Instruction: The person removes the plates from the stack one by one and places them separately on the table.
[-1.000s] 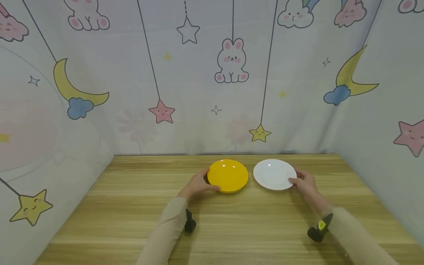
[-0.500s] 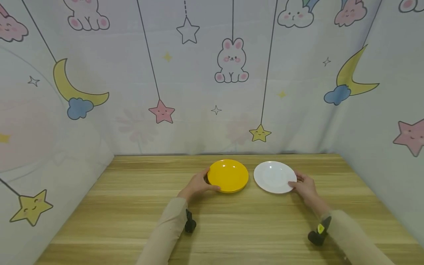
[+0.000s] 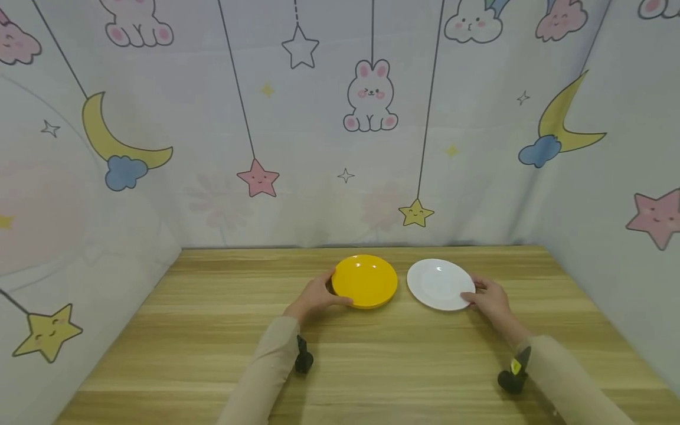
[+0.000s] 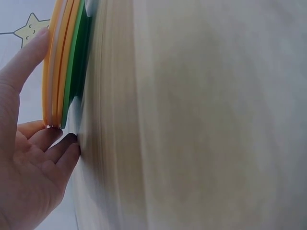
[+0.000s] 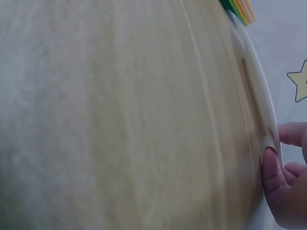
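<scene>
A yellow plate [image 3: 365, 281] tops a stack near the back of the table. In the left wrist view, several stacked rims show, with a green plate [image 4: 74, 72] at the bottom. My left hand [image 3: 314, 298] holds the stack's left side, thumb and fingers spread around the rims. Just to the right, separated by a small gap, is a white plate [image 3: 440, 284]. My right hand [image 3: 491, 300] pinches its right rim between thumb and fingers. The white plate lies low over the wood; whether its base fully rests there I cannot tell.
The wood-grain table [image 3: 404, 366] ends at a pale cloth backdrop [image 3: 319, 212] printed with stars, moons and rabbits. Cloth also hangs along both sides. A small black device [image 3: 304, 357] sits at the left wrist, another black device [image 3: 513, 375] at the right.
The white plate has come slightly down and toward me at its near rim, moved by my right hand, then stayed put. The left hand and the stack stay in place; the view shifts slightly.
</scene>
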Demonstrator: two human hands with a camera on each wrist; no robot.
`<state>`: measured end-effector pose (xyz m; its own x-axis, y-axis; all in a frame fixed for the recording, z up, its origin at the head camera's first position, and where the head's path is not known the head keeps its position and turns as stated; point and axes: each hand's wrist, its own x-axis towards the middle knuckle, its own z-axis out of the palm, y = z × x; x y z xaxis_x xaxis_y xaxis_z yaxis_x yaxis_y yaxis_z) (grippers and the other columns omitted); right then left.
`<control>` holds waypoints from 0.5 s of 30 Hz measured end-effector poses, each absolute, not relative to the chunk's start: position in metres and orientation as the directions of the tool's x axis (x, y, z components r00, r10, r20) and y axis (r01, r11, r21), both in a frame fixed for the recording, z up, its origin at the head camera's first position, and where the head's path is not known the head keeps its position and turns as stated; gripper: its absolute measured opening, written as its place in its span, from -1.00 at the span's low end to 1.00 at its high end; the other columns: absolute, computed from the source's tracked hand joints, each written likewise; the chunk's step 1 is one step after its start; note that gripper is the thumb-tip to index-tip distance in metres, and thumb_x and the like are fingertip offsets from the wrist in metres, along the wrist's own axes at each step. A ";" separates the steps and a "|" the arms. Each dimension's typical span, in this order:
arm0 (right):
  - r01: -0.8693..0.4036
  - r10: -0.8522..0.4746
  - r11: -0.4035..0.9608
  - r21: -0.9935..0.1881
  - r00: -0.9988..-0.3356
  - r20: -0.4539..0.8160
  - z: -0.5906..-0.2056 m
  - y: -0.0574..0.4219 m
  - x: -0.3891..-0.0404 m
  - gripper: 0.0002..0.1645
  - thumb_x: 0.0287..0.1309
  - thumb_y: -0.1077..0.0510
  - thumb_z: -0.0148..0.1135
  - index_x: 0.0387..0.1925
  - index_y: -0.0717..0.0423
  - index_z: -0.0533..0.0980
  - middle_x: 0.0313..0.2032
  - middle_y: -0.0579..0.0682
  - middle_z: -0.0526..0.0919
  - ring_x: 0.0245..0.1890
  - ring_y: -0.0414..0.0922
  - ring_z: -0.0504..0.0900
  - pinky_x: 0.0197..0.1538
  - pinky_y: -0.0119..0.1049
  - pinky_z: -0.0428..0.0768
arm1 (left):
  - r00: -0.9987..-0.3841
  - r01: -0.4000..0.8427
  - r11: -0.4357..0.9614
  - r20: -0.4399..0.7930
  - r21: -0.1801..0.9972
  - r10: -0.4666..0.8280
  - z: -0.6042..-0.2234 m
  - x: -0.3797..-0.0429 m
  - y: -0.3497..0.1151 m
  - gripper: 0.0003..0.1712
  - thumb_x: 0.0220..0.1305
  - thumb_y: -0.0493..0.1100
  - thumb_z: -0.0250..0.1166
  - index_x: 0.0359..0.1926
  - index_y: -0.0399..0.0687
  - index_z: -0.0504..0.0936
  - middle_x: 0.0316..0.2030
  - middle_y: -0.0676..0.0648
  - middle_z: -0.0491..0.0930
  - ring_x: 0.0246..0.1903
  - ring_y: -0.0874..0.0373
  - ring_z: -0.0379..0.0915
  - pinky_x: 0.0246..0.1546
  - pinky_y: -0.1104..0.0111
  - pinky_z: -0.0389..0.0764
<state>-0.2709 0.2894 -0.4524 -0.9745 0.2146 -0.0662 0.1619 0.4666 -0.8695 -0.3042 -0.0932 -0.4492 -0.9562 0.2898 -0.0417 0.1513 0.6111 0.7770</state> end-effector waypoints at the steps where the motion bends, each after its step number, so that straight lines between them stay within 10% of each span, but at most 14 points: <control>1: 0.156 0.213 0.484 -0.861 -0.975 -0.057 -0.453 0.290 -0.271 -0.25 -0.03 0.29 0.26 0.17 0.52 0.19 0.10 0.45 0.31 -0.60 -0.39 0.44 -0.51 -0.51 0.55 | -0.955 0.156 0.610 -0.038 0.777 0.293 -0.449 -0.305 -0.093 0.19 -0.22 0.17 0.47 0.36 -0.20 0.07 0.31 -0.18 0.14 0.30 -0.04 0.02 0.30 0.10 0.08; 15: 0.089 0.193 0.677 -0.730 -0.979 0.060 -0.452 0.292 -0.271 -0.36 -0.07 0.19 0.30 0.02 0.52 0.37 -0.04 0.41 0.47 -0.24 0.04 0.54 -0.21 -0.30 0.53 | -0.956 0.154 0.593 -0.033 0.791 0.292 -0.451 -0.305 -0.094 0.18 -0.22 0.15 0.48 0.36 -0.18 0.08 0.31 -0.18 0.14 0.30 -0.04 0.02 0.30 0.09 0.07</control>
